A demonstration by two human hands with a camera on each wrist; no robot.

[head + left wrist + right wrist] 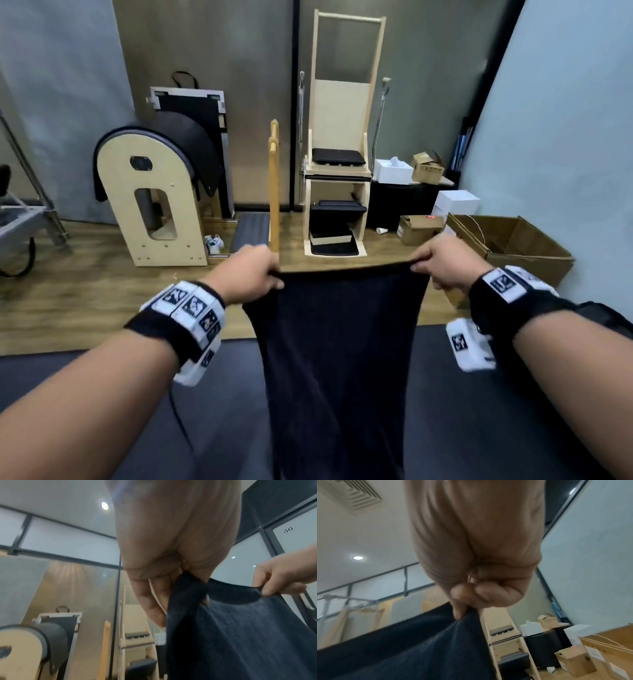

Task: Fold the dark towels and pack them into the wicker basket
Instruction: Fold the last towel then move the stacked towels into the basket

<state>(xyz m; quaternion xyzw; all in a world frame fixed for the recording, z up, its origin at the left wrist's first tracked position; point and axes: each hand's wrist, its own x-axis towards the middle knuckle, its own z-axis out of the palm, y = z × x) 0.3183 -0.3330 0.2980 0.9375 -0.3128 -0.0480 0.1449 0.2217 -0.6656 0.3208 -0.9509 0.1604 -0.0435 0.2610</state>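
Nearest the lens, two bare forearms reach in from the lower corners of the head view, each with a black wrist strap (178,325) carrying white marker tiles. Between them hangs a dark towel (339,359), filling the lower middle of the frame from its top edge down to the bottom border.

The left hand (248,274) has its grip closed tight on the towel's upper left corner; the left wrist view shows the cloth bunched between thumb and curled fingers (154,601). The right hand (445,262) grips the upper right corner the same way, and in the right wrist view the fingertips (458,609) pinch a fold of fabric. The top edge runs nearly straight between the two hands, sagging a little in the middle.

The towel is deep navy, almost black, with a soft nap. It hangs in long vertical folds and narrows slightly below the hands. Behind its lower half lies a dark grey mat (102,394).

Further back, centre frame, stands a pale wooden chair (339,164), and at right an open cardboard box (513,246).
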